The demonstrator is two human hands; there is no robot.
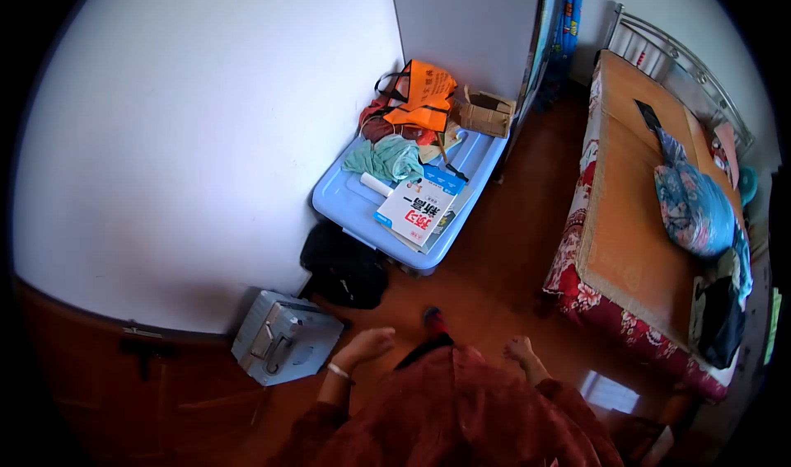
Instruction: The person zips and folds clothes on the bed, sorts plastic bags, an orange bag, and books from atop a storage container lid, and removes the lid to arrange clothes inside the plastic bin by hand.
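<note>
My left hand (367,346), with a pale bracelet on the wrist, hangs in the air in front of my body with its fingers loosely curled and nothing visible in them. It is nearest to a silver hard-shell suitcase (290,340), apart from it. My right hand (519,351) hangs at the other side, its fingers also curled in, with no object showing. Between the hands, one foot (432,319) is forward on the reddish-brown floor (482,302). A black bag (344,267) rests on the floor beyond the suitcase.
Ahead, a blue lidded storage box (336,199) bears an orange bag (424,94), green cloth (387,158), books (418,206) and an opened cardboard box (488,114). At right stands a bed (626,211) with a blue floral bundle (696,207) and dark cloth (718,319). A white wall (206,137) borders the left.
</note>
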